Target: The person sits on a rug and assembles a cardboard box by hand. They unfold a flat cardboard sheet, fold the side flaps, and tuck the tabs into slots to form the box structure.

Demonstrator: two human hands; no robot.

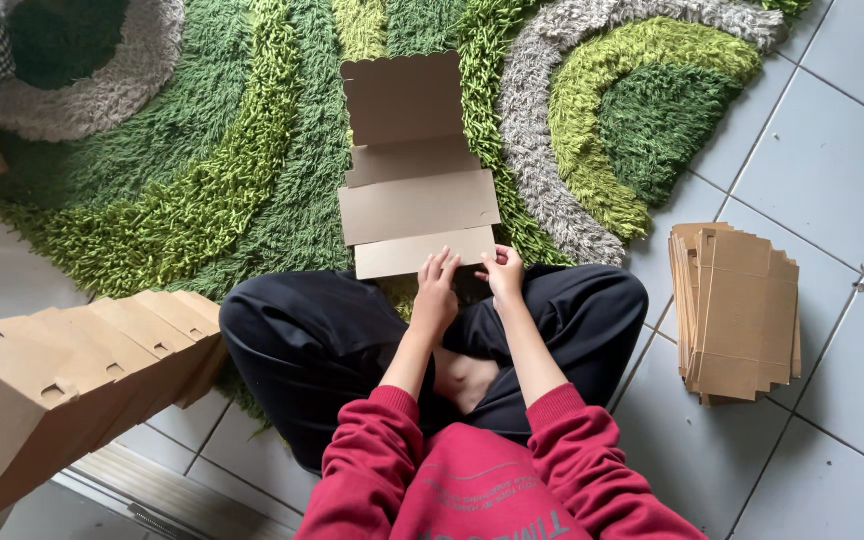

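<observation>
On the rug, left hand [435, 291] and right hand [504, 275] fingers curled, touching cardboard sheet [418, 207].

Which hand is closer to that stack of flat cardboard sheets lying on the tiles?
The right hand. It rests on the near edge of the unfolded box, on the side toward the flat cardboard stack. The left hand sits just beyond it, farther from the stack.

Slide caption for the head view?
Both hands press the near edge of a flat cardboard box blank on a green shag rug.

Folded boxes [82, 370] crowd the left, flat cardboard stack [737, 312] the right; rug [202, 180] ahead lies open.
</observation>
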